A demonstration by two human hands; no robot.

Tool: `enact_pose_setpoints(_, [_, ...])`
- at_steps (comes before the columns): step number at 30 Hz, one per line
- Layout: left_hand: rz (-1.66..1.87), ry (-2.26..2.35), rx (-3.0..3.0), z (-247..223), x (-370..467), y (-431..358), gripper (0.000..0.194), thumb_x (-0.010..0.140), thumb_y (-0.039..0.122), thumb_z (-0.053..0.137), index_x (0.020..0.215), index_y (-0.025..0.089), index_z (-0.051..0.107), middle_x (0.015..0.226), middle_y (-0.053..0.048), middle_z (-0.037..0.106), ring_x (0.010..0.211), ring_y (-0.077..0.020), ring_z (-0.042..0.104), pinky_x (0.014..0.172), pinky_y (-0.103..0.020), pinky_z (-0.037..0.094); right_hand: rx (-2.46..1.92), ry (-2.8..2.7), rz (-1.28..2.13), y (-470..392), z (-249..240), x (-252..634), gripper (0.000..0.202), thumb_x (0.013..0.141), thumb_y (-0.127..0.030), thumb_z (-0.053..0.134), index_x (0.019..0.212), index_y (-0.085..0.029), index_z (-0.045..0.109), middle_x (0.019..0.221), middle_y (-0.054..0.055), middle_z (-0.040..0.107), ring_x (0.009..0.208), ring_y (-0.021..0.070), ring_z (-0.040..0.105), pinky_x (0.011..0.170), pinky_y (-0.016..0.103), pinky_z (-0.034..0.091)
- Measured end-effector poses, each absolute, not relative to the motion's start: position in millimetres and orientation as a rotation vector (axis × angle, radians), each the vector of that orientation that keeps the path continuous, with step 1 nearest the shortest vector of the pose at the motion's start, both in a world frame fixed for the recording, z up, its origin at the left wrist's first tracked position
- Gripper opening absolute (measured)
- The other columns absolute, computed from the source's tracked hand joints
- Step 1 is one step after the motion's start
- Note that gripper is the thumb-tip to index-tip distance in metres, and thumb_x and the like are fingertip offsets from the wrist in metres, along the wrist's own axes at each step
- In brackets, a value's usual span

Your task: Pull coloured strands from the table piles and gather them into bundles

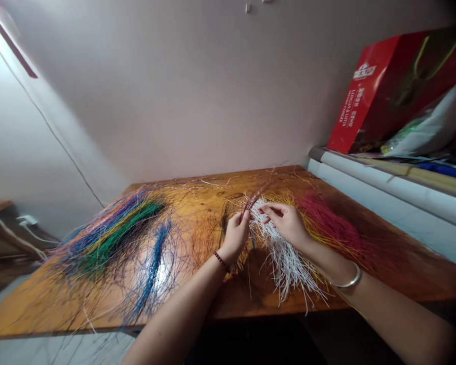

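My left hand [235, 234] is closed in a pinch around a thin bundle of reddish-brown strands [252, 199], whose loose ends fan out up and to the right. Just right of it, my right hand [285, 223] hovers over white strands [285, 261], its thumb and fingertips drawn together. Whatever sits between those fingertips is too small to tell. The white strands lie in a spread pile under and between both hands. Yellow strands [319, 234] run beside the right wrist, with a pile of crimson strands [332, 220] beyond them.
Green strands [112, 241] lie with purple, blue and yellow ones at the wooden table's [197, 203] left. A separate blue bundle [155, 258] is nearer the left forearm. Along the right edge are white rolls [365, 177], with a red paper bag [376, 86] above. A wall closes the back.
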State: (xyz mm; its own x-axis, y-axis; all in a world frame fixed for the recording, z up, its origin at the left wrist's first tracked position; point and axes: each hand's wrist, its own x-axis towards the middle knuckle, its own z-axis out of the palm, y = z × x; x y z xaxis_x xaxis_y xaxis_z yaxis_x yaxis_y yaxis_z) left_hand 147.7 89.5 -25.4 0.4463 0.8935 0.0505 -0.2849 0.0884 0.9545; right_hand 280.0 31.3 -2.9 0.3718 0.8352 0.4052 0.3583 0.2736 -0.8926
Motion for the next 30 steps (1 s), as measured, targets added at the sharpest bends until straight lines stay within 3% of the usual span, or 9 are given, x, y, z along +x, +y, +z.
enact_pose_setpoints(7, [1.003, 0.641, 1.054, -20, 139, 97, 0.043, 0.074, 0.056, 0.062, 0.07, 0.018, 0.043, 0.052, 0.01, 0.025, 0.039, -0.0025, 0.019, 0.037, -0.017, 0.014, -1.498, -1.057, -0.158, -24, 45, 341, 0.032, 0.089, -0.047, 0.044, 0.083, -0.021, 0.06, 0.077, 0.006, 0.065, 0.058, 0.0164, 0.062, 0.056, 0.03, 0.047])
enact_pose_setpoints(10, [1.013, 0.65, 1.015, -18, 136, 100, 0.043, 0.074, 0.056, 0.062, 0.071, 0.018, 0.044, 0.053, 0.01, 0.025, 0.038, -0.0023, 0.018, 0.037, -0.017, 0.013, -2.012, -1.053, -0.519, -49, 53, 397, 0.026, 0.091, -0.04, 0.037, 0.082, -0.027, 0.057, 0.061, 0.007, 0.056, 0.067, 0.0272, 0.062, 0.067, 0.045, 0.045])
enact_pose_setpoints(13, [1.017, 0.652, 1.014, -16, 134, 101, 0.042, 0.074, 0.055, 0.063, 0.071, 0.017, 0.045, 0.052, 0.01, 0.025, 0.038, -0.0023, 0.017, 0.036, -0.017, 0.012, -2.487, -0.962, -0.57, -59, 36, 453, 0.025, 0.088, -0.029, 0.036, 0.072, -0.025, 0.054, 0.06, 0.013, 0.052, 0.075, 0.0387, 0.061, 0.067, 0.058, 0.038])
enact_pose_setpoints(16, [1.023, 0.657, 1.017, -15, 134, 103, 0.041, 0.074, 0.054, 0.063, 0.072, 0.017, 0.046, 0.052, 0.01, 0.023, 0.037, -0.0023, 0.017, 0.036, -0.017, 0.011, -2.615, -0.987, -0.343, -54, 0, 492, 0.02, 0.078, -0.018, 0.044, 0.06, -0.024, 0.048, 0.063, 0.014, 0.054, 0.077, 0.0388, 0.061, 0.067, 0.058, 0.037])
enact_pose_setpoints(19, [1.02, 0.667, 1.013, -17, 134, 106, 0.042, 0.073, 0.055, 0.064, 0.073, 0.017, 0.046, 0.051, 0.011, 0.022, 0.037, -0.0024, 0.016, 0.036, -0.017, 0.01, -2.66, -1.015, -0.172, -47, -25, 503, 0.018, 0.079, -0.03, 0.05, 0.062, -0.024, 0.05, 0.067, 0.015, 0.057, 0.077, 0.0384, 0.061, 0.067, 0.057, 0.038])
enact_pose_setpoints(24, [0.981, 0.654, 1.063, -18, 134, 106, 0.044, 0.074, 0.059, 0.061, 0.078, 0.017, 0.051, 0.052, 0.011, 0.021, 0.037, -0.0026, 0.016, 0.036, -0.017, 0.01, -2.557, -0.987, -0.281, -52, 6, 454, 0.039, 0.086, -0.045, 0.042, 0.11, -0.017, 0.056, 0.097, 0.027, 0.061, 0.085, 0.0411, 0.061, 0.068, 0.052, 0.041])
enact_pose_setpoints(26, [0.962, 0.66, 1.117, -18, 135, 105, 0.043, 0.073, 0.057, 0.063, 0.082, 0.016, 0.055, 0.052, 0.01, 0.023, 0.038, -0.0028, 0.017, 0.036, -0.017, 0.01, -2.349, -1.118, -0.309, -52, 33, 411, 0.038, 0.088, -0.039, 0.042, 0.117, -0.019, 0.054, 0.102, 0.022, 0.064, 0.087, 0.0353, 0.062, 0.07, 0.046, 0.043])
enact_pose_setpoints(28, [0.945, 0.675, 1.163, -17, 134, 104, 0.042, 0.073, 0.055, 0.064, 0.088, 0.016, 0.058, 0.051, 0.01, 0.023, 0.038, -0.0031, 0.018, 0.036, -0.017, 0.011, -2.035, -1.314, -0.179, -43, 52, 364, 0.03, 0.088, -0.04, 0.045, 0.109, -0.025, 0.061, 0.098, 0.01, 0.068, 0.081, 0.0253, 0.064, 0.07, 0.037, 0.045])
enact_pose_setpoints(30, [0.935, 0.69, 1.188, -16, 134, 104, 0.043, 0.073, 0.053, 0.065, 0.093, 0.016, 0.061, 0.05, 0.011, 0.021, 0.038, -0.0033, 0.017, 0.036, -0.018, 0.011, -1.802, -1.431, -0.017, -24, 56, 324, 0.031, 0.086, -0.046, 0.05, 0.099, -0.025, 0.068, 0.093, 0.008, 0.07, 0.075, 0.0212, 0.064, 0.066, 0.033, 0.045])
